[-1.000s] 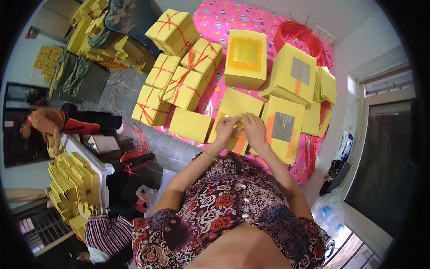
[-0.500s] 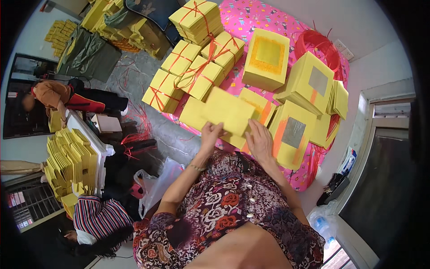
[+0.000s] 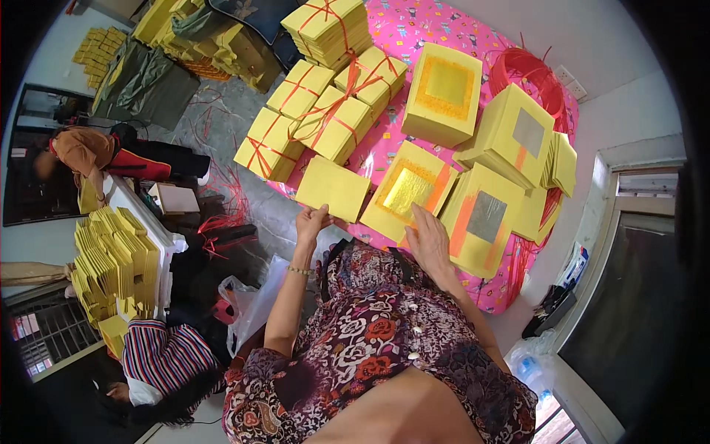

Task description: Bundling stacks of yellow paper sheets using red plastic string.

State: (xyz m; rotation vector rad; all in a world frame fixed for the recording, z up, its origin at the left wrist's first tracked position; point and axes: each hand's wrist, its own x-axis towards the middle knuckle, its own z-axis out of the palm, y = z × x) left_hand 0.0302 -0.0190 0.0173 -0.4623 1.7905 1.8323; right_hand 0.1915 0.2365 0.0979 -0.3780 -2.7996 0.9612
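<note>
My left hand [image 3: 313, 223] pinches the near edge of a plain yellow paper sheet [image 3: 333, 190], which lies flat at the left of the bed's near side. Whether more sheets are under it I cannot tell. To its right is yellow joss paper [image 3: 379, 209] with a shiny gold square, an orange surround and an orange stripe. My right hand [image 3: 430, 243] is at its lower right corner, fingers stretched and holding nothing. Just beyond that hand sits a yellow paper stack [image 3: 473, 255] with a silver square and orange stripe.
Bundles [image 3: 336, 122] tied with red ribbon and a tall gold-square stack [image 3: 436, 126] stand farther back on the pink bedspread [image 3: 407, 22]. Red strapping [image 3: 529, 81] is coiled at the far right. At left, two people work beside a table piled with yellow paper [image 3: 115, 259].
My left hand has moved the yellow sheet leftward and down flat, uncovering the gold-square paper. My right hand has let go of the sheet and shifted slightly down.
</note>
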